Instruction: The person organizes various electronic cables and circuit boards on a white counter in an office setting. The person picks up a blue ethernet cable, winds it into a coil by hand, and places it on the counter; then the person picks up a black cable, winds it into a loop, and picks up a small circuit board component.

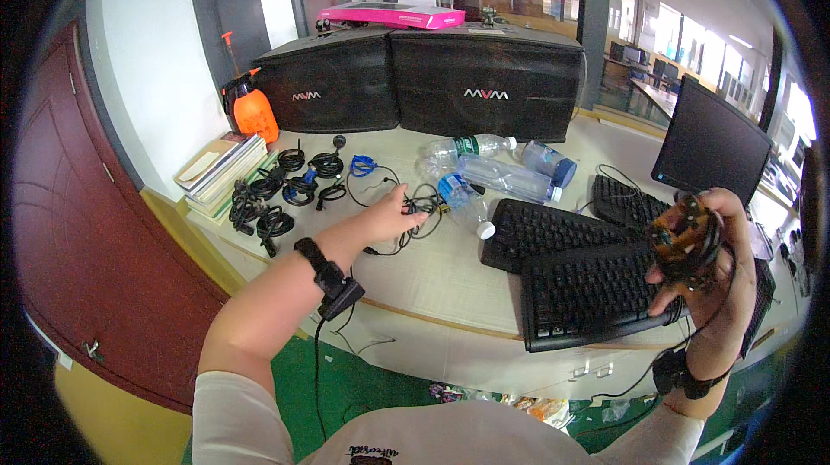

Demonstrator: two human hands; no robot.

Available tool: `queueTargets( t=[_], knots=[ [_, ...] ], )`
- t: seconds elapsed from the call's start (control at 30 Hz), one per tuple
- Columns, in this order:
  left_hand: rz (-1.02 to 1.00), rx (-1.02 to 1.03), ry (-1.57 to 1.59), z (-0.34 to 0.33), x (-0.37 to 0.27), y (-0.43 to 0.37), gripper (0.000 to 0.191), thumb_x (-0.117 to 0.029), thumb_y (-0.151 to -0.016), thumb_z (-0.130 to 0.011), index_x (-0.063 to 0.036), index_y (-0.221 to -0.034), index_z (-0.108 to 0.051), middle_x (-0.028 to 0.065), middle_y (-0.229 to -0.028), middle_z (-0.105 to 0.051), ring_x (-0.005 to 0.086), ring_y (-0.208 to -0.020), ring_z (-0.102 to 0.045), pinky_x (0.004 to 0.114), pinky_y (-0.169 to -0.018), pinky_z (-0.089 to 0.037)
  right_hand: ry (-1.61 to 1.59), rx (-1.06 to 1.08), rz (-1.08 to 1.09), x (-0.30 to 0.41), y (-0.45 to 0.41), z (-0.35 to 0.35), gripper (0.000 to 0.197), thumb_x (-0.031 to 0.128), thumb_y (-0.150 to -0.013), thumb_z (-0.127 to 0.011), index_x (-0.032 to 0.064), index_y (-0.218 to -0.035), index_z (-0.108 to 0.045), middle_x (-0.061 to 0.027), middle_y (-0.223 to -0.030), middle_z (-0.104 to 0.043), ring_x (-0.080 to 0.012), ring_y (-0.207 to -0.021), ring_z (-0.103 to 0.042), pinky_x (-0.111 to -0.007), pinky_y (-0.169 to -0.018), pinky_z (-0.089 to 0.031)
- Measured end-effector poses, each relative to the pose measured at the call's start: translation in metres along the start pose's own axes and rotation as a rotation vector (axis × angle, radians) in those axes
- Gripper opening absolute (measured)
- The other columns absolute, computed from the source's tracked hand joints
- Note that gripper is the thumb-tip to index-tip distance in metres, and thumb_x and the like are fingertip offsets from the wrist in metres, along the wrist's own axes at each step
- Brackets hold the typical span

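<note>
At the left of the desk my left hand (392,215) reaches over a loose black cable (425,196). Loops of it show between the spread thumb and fingers, and whether they grip it cannot be made out. Raised over the keyboards at the right, my right hand (733,257) holds a small brown and black object (686,241) whose exact kind is unclear. Beside my left hand lie several coiled black cables (285,183) and a blue coiled cable (363,165). A clear plastic bottle (463,202) with a blue label lies just right of the loose cable.
More plastic bottles (506,176) lie behind. Black keyboards (583,290) overlap at the right, near a monitor (713,141). Two black speakers (486,86) line the back, with a pink box (395,14) on top. An orange spray bottle (255,112) and stacked books (224,173) stand left.
</note>
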State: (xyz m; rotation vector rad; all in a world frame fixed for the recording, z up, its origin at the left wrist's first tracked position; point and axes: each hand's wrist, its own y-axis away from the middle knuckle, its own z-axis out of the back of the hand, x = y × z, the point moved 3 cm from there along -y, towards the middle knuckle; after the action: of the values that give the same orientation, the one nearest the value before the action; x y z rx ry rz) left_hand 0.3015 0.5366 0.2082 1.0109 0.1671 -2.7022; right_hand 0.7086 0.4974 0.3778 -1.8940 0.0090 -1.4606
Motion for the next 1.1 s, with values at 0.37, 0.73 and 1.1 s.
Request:
queueTargets(
  t=[0.37,0.73,1.1],
  knots=[
    [-0.352,-0.022,-0.609,0.0,-0.026,0.128,0.071,-0.039,-0.081,-0.059,-0.0015,-0.134,-0.03,0.0266,-0.129,-0.038,0.0415,-0.112,-0.046,0.043,-0.094,-0.04,0.009,0.047,0.028,-0.013,0.028,-0.001,0.053,0.027,-0.078,-0.065,0.0026,-0.116,-0.038,-0.0182,-0.11,-0.051,-0.0311,-0.083,-0.063,-0.033,-0.058,-0.058],
    [-0.076,0.566,0.089,-0.013,0.012,0.311,0.051,-0.03,-0.089,-0.054,-0.0059,-0.131,-0.038,0.0151,-0.113,-0.054,0.0263,-0.105,-0.052,0.034,-0.089,-0.041,0.382,0.886,0.163,-0.034,0.053,-0.036,0.04,0.004,-0.069,-0.068,-0.0005,-0.108,-0.057,-0.0174,-0.104,-0.06,-0.0323,-0.097,-0.057,-0.038,-0.082,-0.047],
    [0.08,0.158,0.416,0.003,0.038,0.471,0.048,-0.012,-0.089,-0.052,-0.0036,-0.133,-0.034,0.0132,-0.114,-0.054,0.0193,-0.106,-0.051,0.031,-0.089,-0.041,0.398,1.287,0.284,-0.045,0.085,-0.179,0.045,0.011,-0.075,-0.063,0.0091,-0.118,-0.051,-0.0095,-0.112,-0.054,-0.0279,-0.097,-0.056,-0.034,-0.08,-0.047]
  ],
)
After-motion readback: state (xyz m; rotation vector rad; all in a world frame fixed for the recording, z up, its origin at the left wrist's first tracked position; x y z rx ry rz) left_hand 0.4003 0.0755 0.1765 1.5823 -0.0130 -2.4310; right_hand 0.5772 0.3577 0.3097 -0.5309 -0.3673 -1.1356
